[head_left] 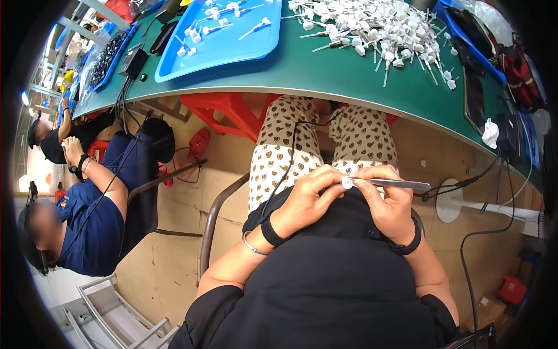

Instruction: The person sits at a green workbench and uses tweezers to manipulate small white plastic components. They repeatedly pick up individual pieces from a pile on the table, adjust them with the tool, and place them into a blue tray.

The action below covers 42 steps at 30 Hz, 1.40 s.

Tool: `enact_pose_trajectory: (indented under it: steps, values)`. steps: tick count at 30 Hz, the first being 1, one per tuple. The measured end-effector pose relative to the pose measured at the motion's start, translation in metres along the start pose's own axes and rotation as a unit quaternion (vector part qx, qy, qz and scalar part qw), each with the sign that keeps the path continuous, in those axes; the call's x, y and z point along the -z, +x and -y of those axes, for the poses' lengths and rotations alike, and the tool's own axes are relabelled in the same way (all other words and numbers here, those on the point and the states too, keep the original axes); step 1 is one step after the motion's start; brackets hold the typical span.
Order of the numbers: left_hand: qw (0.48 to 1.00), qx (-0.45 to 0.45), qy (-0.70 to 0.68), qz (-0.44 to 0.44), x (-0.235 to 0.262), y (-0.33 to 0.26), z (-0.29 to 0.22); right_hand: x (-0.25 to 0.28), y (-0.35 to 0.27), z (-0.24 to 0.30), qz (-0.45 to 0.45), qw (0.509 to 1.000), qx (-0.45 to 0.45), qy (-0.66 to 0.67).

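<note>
- My left hand (pixel 314 195) pinches a small white piece (pixel 347 182) between thumb and fingertips, held above my lap near the front of my black top.
- My right hand (pixel 388 206) meets it there, thumb and forefinger closed on metal tweezers (pixel 401 184) that lie across the fingers, the broad end pointing right; the right fingertips sit right at the white piece, though whether the tweezer tips grip it I cannot tell.
- Black bands circle both my wrists, with a silver bangle (pixel 254 247) just below the band on the left.
- Beyond my knees, clad in heart-print trousers (pixel 285 148), stretches a green worktable (pixel 343 72).
- On it, a large heap of white-headed parts (pixel 383 32) with thin stems spreads toward the right; a blue tray (pixel 232 51) to its left carries a scattering of similar parts.
- A crumpled white tissue (pixel 490 133) rests near the table's right edge.
- Under the table stands a red stool (pixel 224 113).
- At my left, a co-worker in a navy shirt (pixel 96 227) sits with hands raised together.
</note>
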State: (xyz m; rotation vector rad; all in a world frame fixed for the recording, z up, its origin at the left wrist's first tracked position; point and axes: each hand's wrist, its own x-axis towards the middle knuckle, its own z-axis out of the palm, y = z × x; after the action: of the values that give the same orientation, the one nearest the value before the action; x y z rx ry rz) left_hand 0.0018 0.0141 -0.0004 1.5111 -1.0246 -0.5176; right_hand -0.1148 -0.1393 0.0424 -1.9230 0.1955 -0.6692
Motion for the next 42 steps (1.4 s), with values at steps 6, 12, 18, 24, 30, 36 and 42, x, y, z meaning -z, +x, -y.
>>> enact_pose_trajectory:
  steps: [6, 12, 18, 24, 30, 36, 42]
  values:
    - [1.0, 0.008, 0.004, 0.003, -0.001, -0.0006, 0.0004, -0.0008, 0.0013, 0.0004, 0.002, 1.0, 0.013, -0.001]
    - [1.0, 0.013, 0.007, 0.007, -0.0006, -0.0007, -0.0004, 0.002, 0.004, 0.0032, 0.024, 0.999, 0.011, -0.031]
    - [1.0, 0.012, 0.009, 0.009, -0.0006, 0.0003, -0.0008, 0.0011, 0.0019, -0.0006, 0.015, 1.0, -0.005, -0.007]
    - [1.0, 0.007, 0.006, 0.012, -0.0004, 0.0015, -0.0004, 0.0012, 0.0015, 0.0007, 0.014, 1.0, -0.022, -0.009]
    - [1.0, 0.007, -0.009, 0.012, -0.002, 0.0008, 0.0004, 0.004, 0.0032, 0.0009, 0.028, 0.999, -0.005, -0.025]
    - [1.0, 0.014, -0.019, 0.011, -0.002, 0.0006, 0.0004, 0.0034, 0.0032, 0.0012, 0.022, 1.0, -0.01, -0.006]
    - [1.0, 0.013, -0.02, 0.009, -0.0019, -0.0003, 0.001, -0.0007, 0.0025, -0.0002, 0.011, 0.999, 0.016, -0.033]
